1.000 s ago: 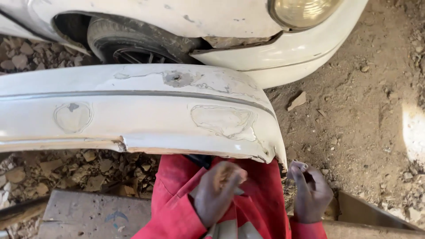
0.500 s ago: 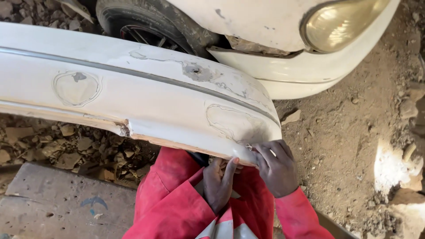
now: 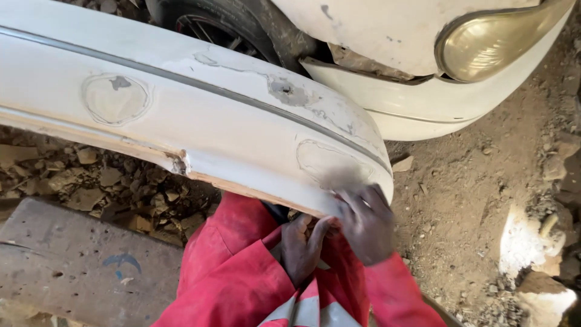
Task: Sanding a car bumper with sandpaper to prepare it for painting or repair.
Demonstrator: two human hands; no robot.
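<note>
**Hand work on the end of a loose white bumper**

A loose white bumper (image 3: 200,127) is lying across the person's lap, in front of a white car (image 3: 393,54) parked on dirt. The right hand (image 3: 366,221) is pressing flat on the bumper's near end, beside a round filler patch (image 3: 327,160); its fingertips are blurring, and whether anything is under the palm cannot be told. The left hand (image 3: 302,248) is gripping the bumper's lower edge from beneath, fingers curled around it.

As a judgement, the job is partway along: several patches are showing dull and smoothed, including one on the left (image 3: 115,98), while a rough grey hole (image 3: 284,91), cracked paint and a chipped lower edge (image 3: 180,162) are looking untreated.
</note>
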